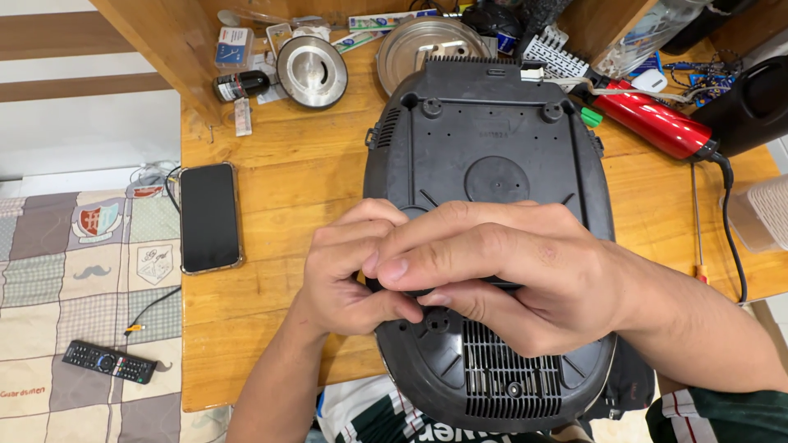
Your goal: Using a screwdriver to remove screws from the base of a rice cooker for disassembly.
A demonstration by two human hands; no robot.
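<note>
I look down on an upturned black appliance base (pixel 492 156), its flat underside facing up at me, lying on a wooden table (pixel 279 189) with its long axis running from the near edge away toward the clutter at the back; the ribbed vent grille (pixel 509 373) sits at the near end, overhanging the table edge toward my lap. My left hand (pixel 349 275) and right hand (pixel 501 275) meet over the middle of the underside, fingers curled and pressed together, the right overlapping the left; I cannot tell what, if anything, they pinch between them. A dark smartphone (pixel 210 217) lies face up to the left, well apart from the base. Behind the base lie a round metal lid (pixel 312 72), a larger metal pan (pixel 410 45) and a red cylindrical tool (pixel 652 123) with a black cord. Left of the table a patchwork quilt (pixel 57 271) carries a black remote control (pixel 109 362).
</note>
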